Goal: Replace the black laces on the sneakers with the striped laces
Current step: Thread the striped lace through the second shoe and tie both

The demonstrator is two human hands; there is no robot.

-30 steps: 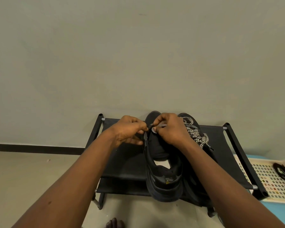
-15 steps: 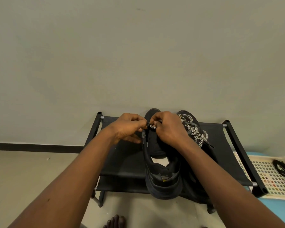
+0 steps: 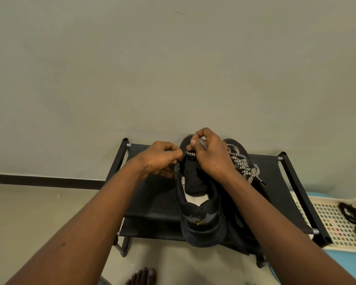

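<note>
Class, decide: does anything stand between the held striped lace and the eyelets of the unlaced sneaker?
Nothing visible does. The right hand pinches the striped lace, which reaches the edge of the sneaker that the left hand pinches; the eyelets are too dark to see.

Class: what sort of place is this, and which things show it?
Likely a room at home, perhaps an entryway: a low fabric shoe rack against a plain wall, sneakers on it, a bare foot below.

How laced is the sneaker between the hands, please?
Barely: the striped lace crosses the sneaker only at the toe end; its tongue is bare.
</note>
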